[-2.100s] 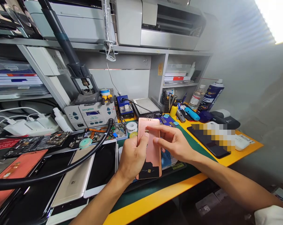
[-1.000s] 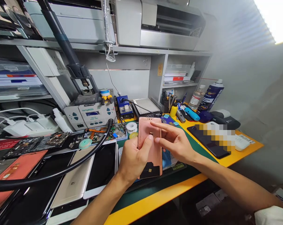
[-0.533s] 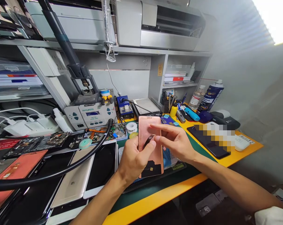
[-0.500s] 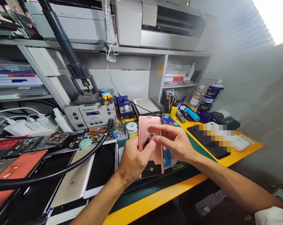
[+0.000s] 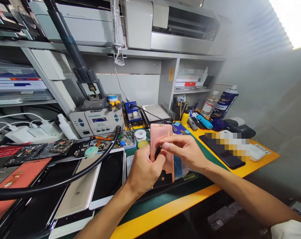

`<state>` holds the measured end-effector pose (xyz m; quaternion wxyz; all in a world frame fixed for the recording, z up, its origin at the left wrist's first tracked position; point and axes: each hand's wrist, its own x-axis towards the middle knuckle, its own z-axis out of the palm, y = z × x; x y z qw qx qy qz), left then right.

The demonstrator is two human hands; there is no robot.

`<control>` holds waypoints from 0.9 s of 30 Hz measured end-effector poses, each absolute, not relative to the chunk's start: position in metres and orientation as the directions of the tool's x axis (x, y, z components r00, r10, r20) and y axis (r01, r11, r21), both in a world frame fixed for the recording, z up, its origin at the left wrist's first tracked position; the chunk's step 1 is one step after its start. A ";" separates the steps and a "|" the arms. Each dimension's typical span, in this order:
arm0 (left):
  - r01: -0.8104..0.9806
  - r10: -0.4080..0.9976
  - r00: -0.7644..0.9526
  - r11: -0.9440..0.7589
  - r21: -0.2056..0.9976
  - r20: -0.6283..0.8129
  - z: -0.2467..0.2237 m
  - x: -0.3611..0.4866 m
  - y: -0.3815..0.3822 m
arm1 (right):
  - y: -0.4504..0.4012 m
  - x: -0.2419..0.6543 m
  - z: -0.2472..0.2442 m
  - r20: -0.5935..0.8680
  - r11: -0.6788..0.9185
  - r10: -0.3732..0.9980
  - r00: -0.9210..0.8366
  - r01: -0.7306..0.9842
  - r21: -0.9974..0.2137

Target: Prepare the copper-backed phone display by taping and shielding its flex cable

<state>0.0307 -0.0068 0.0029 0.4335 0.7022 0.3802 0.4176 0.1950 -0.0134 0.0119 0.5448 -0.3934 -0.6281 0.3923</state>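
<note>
My left hand (image 5: 147, 169) grips a pink phone panel (image 5: 162, 132) by its left edge and holds it tilted up above the bench. The thumb lies across its face. A black patch (image 5: 165, 179) with a small gold square covers the panel's lower part. My right hand (image 5: 187, 149) reaches over from the right, thumb and forefinger drawn together at a small dark flex strip (image 5: 161, 146) on the panel's middle. The fingers hide most of that strip.
Several phones, among them a gold one (image 5: 77, 192) and a white-framed one (image 5: 110, 172), lie to the left. A thick black hose (image 5: 73, 181) crosses them. A black phone (image 5: 222, 151) lies on the right, with a spray can (image 5: 223, 103) behind. A solder station (image 5: 98, 121) stands at the back.
The pink panel has shifted slightly right and tilted. My right fingers have come closer together and lower over the dark strip, which now shows less.
</note>
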 end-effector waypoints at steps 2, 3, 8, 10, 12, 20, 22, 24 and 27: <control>0.178 0.896 0.361 -0.338 0.924 0.258 0.002 0.031 -0.007 | -0.013 0.195 0.011 0.359 0.364 0.929 -0.091 0.049 -0.930; 0.180 0.896 0.361 -0.340 0.923 0.260 0.002 0.031 -0.007 | -0.013 0.196 0.011 0.347 0.351 0.934 -0.091 0.036 -0.936; 0.192 0.899 0.345 -0.350 0.917 0.271 0.003 0.030 -0.007 | -0.010 0.197 0.009 0.245 0.238 0.962 -0.121 -0.067 -0.969; 0.194 0.900 0.337 -0.354 0.915 0.277 0.003 0.030 -0.006 | -0.010 0.198 0.009 0.197 0.183 0.972 -0.128 -0.112 -0.977; 0.194 0.900 0.330 -0.361 0.912 0.286 0.003 0.030 -0.006 | -0.010 0.198 0.009 0.155 0.134 0.978 -0.136 -0.154 -0.979; 0.207 0.895 0.354 -0.358 0.911 0.271 0.003 0.032 -0.006 | -0.008 0.198 0.008 0.090 0.058 0.987 -0.134 -0.225 -0.973; 0.210 0.894 0.363 -0.354 0.911 0.264 0.001 0.032 -0.006 | -0.008 0.199 0.009 0.095 0.061 0.986 -0.138 -0.228 -0.972; 0.211 0.892 0.369 -0.355 0.911 0.263 0.000 0.032 -0.006 | -0.008 0.200 0.009 0.104 0.070 0.985 -0.140 -0.229 -0.971; 0.209 0.886 0.379 -0.363 0.908 0.267 0.000 0.032 -0.007 | -0.009 0.199 0.009 0.119 0.087 0.984 -0.133 -0.226 -0.970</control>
